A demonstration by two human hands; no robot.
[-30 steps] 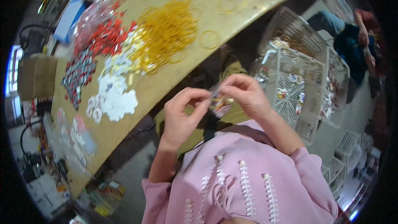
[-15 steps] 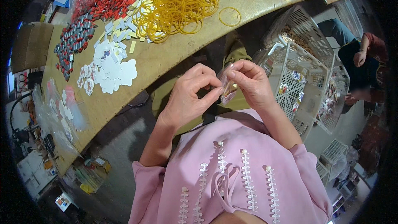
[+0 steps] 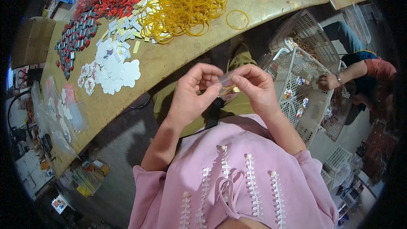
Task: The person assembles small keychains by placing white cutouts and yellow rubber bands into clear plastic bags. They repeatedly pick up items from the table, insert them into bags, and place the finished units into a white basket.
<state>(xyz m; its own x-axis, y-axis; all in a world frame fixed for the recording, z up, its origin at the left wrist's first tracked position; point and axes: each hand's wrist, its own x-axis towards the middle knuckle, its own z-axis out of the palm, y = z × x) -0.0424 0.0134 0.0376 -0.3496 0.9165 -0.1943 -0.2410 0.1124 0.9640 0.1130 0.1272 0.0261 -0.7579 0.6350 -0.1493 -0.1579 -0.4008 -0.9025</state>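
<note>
My left hand point(image 3: 188, 97) and my right hand point(image 3: 259, 91) meet above my lap, each pinching a small clear plastic bag point(image 3: 226, 79) by its upper part. A yellow band and some small pieces show through the film, but the fingers hide much of it. On the table beyond lie a heap of yellow rubber bands point(image 3: 186, 6), pale yellow and grey strips point(image 3: 125, 32) and white cloud-shaped cards point(image 3: 121, 74). Small grey motor-like cylinders with red ends point(image 3: 76, 38) and red pieces with metal pins point(image 3: 116, 0) lie farther left.
White plastic baskets point(image 3: 292, 76) stand on the right, one holding small filled bags. A co-worker's hand point(image 3: 328, 82) reaches into them. Two loose rubber bands point(image 3: 237, 20) lie near the edge of the table point(image 3: 186, 61). Clear plastic bags point(image 3: 55, 114) lie at the table's left end.
The small bag has tilted between my hands, and my left fingers have shifted up along it. At the right, the co-worker's arm has stretched left over the baskets.
</note>
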